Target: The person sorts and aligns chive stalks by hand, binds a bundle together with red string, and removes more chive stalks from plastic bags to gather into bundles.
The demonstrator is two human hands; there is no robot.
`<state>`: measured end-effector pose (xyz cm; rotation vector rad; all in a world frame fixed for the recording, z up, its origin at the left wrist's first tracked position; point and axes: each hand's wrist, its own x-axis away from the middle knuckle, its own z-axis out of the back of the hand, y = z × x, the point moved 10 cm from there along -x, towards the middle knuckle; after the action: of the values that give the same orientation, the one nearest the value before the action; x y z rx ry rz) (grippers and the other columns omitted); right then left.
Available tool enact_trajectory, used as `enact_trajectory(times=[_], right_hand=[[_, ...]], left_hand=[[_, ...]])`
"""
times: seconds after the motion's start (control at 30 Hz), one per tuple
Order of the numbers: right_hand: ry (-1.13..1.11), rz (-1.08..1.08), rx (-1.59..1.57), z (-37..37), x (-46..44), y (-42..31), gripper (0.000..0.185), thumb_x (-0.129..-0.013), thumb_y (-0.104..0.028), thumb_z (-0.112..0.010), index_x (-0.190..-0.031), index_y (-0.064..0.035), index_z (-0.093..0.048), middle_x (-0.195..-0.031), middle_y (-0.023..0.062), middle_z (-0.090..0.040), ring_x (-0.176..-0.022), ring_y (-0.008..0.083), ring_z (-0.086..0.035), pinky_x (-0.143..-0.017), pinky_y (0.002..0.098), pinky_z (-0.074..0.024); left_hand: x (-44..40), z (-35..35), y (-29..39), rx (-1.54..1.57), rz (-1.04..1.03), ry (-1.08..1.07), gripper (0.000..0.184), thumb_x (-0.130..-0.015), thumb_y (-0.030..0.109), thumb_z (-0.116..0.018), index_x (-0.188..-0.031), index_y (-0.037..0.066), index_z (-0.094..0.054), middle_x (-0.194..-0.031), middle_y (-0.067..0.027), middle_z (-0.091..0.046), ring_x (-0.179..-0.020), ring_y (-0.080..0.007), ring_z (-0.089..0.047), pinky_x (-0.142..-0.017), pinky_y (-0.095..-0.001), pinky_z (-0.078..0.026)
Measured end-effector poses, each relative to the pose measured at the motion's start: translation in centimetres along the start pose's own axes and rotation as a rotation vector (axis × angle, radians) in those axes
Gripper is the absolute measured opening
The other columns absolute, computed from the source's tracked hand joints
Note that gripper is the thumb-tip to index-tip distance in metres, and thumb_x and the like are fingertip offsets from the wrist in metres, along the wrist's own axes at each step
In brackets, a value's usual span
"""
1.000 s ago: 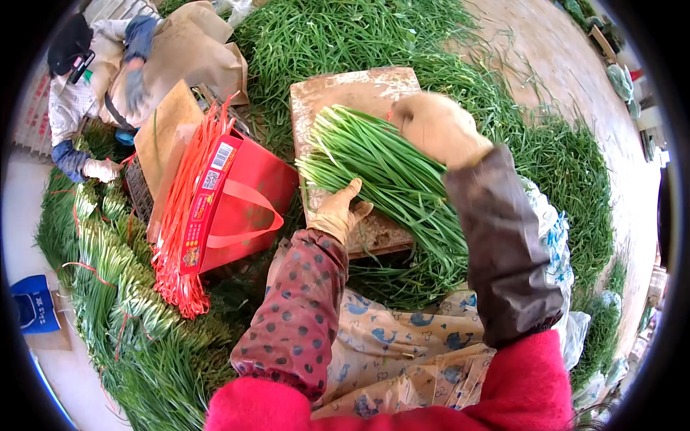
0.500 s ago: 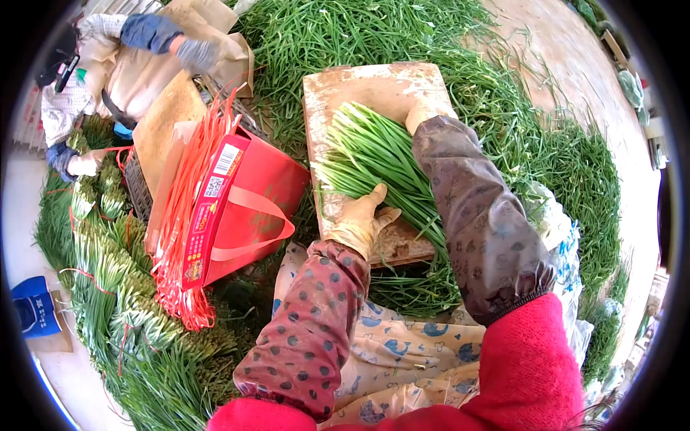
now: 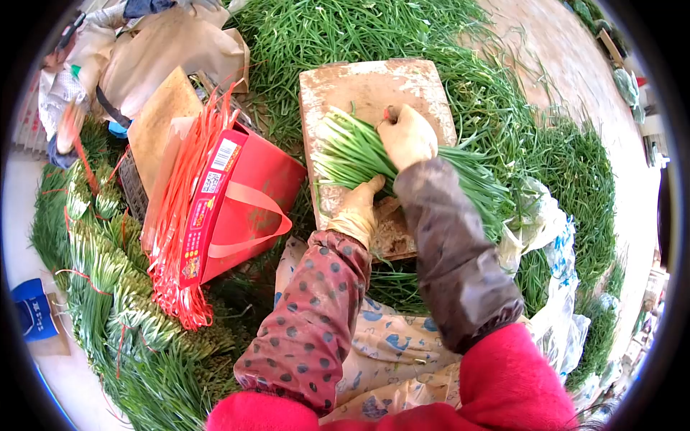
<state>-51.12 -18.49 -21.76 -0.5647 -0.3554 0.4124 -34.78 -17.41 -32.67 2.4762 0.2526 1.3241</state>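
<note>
A bunch of green stalks with pale ends (image 3: 343,152) lies on a worn wooden board (image 3: 374,79). My left hand (image 3: 359,208), in a tan glove, grips the near side of the bunch close to the pale ends. On its far side, my right hand (image 3: 408,136), gloved too, is closed around the stalks, with a bit of red showing at its fingers. The leafy ends run off the board to the right, partly under my right forearm.
Left of the board stands a red bag (image 3: 259,183) with red strips (image 3: 188,215) hanging over it. Tied bundles (image 3: 115,280) lie at the left, near a co-worker (image 3: 68,90). Loose greens (image 3: 345,32) surround the board; clear plastic (image 3: 557,316) lies at the right.
My right hand has come down and left onto the stalks, and the leafy ends have swung to the right. My left hand stays at the bunch. The co-worker's arms have moved.
</note>
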Motion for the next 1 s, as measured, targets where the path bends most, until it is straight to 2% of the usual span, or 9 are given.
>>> enact_trajectory(times=[0.13, 0.3, 0.37, 0.4, 0.5, 0.63, 0.77, 0.9, 1.0], right_hand=[[0.202, 0.092, -0.108, -0.3, 2.2, 1.0, 0.029, -0.081, -0.026, -0.067, -0.104, -0.0092, -0.066, -0.09, 0.013, -0.07, -0.088, 0.0308, -0.066, -0.08, 0.0363, -0.0508], [0.401, 0.333, -0.212, 1.0, 2.1, 0.4, 0.021, -0.074, -0.021, -0.071, -0.091, -0.01, -0.067, -0.077, 0.0136, -0.067, -0.076, 0.0331, -0.066, -0.07, 0.0407, -0.0516], [0.379, 0.309, -0.223, 0.6, 1.6, 1.0, 0.02, -0.072, -0.019, -0.072, -0.089, -0.0094, -0.067, -0.076, 0.0139, -0.067, -0.075, 0.0335, -0.065, -0.069, 0.0409, -0.0513], [0.383, 0.34, -0.248, 0.4, 1.4, 1.0, 0.02, -0.072, -0.02, -0.072, -0.088, -0.009, -0.067, -0.075, 0.014, -0.067, -0.075, 0.0336, -0.065, -0.069, 0.0413, -0.0511], [0.379, 0.346, -0.262, 0.3, 1.4, 1.3, 0.02, -0.071, -0.02, -0.071, -0.086, -0.0085, -0.066, -0.074, 0.0136, -0.066, -0.073, 0.034, -0.065, -0.069, 0.0419, -0.0504], [0.39, 0.332, -0.299, 0.5, 1.2, 1.6, 0.018, -0.073, -0.022, -0.069, -0.085, -0.009, -0.067, -0.076, 0.0131, -0.067, -0.073, 0.0336, -0.064, -0.071, 0.0423, -0.0498], [0.395, 0.337, -0.273, 0.6, 1.3, 1.7, 0.024, -0.076, -0.02, -0.07, -0.095, -0.0063, -0.067, -0.082, 0.0151, -0.068, -0.079, 0.0348, -0.065, -0.071, 0.0418, -0.0509], [0.315, 0.305, -0.258, 0.3, 0.9, 1.7, 0.02, -0.078, -0.026, -0.062, -0.089, -0.0095, -0.068, -0.081, 0.0141, -0.068, -0.079, 0.0325, -0.065, -0.076, 0.0431, -0.0493], [0.282, 0.269, -0.281, 0.0, 0.6, 2.0, 0.024, -0.08, -0.026, -0.062, -0.095, -0.0091, -0.068, -0.085, 0.0148, -0.069, -0.084, 0.0335, -0.065, -0.079, 0.0426, -0.0496]], left_hand=[[0.3, 0.0, 0.0, -0.064, 0.112, -0.042, 0.028, -0.093, 0.013, -0.054, -0.117, -0.001, -0.053, -0.116, -0.0153, -0.058, -0.104, -0.0286, -0.058, -0.091, -0.0451, -0.05], [0.6, 0.8, 0.9, -0.241, 0.245, -0.145, 0.028, -0.092, 0.009, -0.054, -0.118, -0.002, -0.053, -0.113, -0.0137, -0.061, -0.101, -0.028, -0.06, -0.087, -0.0426, -0.052], [3.1, -3.0, 3.7, -1.633, -0.256, -0.56, 0.026, -0.09, 0.012, -0.058, -0.11, -0.004, -0.058, -0.1, -0.0112, -0.065, -0.091, -0.0245, -0.064, -0.081, -0.038, -0.053], [1.9, -0.7, 4.7, -1.513, -0.056, -0.218, 0.025, -0.088, 0.016, -0.059, -0.103, -0.004, -0.063, -0.084, -0.0099, -0.067, -0.075, -0.0208, -0.066, -0.067, -0.0323, -0.054], [3.9, 1.4, 7.0, -1.682, 0.037, -0.081, 0.024, -0.084, 0.016, -0.061, -0.099, -0.001, -0.067, -0.071, -0.0084, -0.066, -0.056, -0.0141, -0.06, -0.051, -0.0256, -0.048], [5.2, 2.7, 10.3, -1.903, -0.177, 0.114, 0.02, -0.082, 0.015, -0.063, -0.096, 0.002, -0.07, -0.074, -0.0116, -0.067, -0.062, -0.0155, -0.064, -0.056, -0.0268, -0.05], [5.5, 1.2, 8.1, -2.091, -0.175, 0.215, 0.028, -0.072, 0.028, -0.074, -0.092, 0.009, -0.073, -0.087, -0.0151, -0.07, -0.089, -0.0304, -0.067, -0.081, -0.0376, -0.051], [3.4, 1.6, 6.2, -2.238, -0.167, 0.317, 0.028, -0.066, 0.029, -0.078, -0.088, 0.011, -0.074, -0.09, -0.015, -0.07, -0.089, -0.0303, -0.067, -0.081, -0.0371, -0.051], [3.0, 1.4, 5.3, -2.326, -0.087, 0.301, 0.033, -0.07, 0.026, -0.074, -0.099, 0.01, -0.072, -0.094, -0.0154, -0.07, -0.092, -0.0319, -0.066, -0.081, -0.0382, -0.051]])
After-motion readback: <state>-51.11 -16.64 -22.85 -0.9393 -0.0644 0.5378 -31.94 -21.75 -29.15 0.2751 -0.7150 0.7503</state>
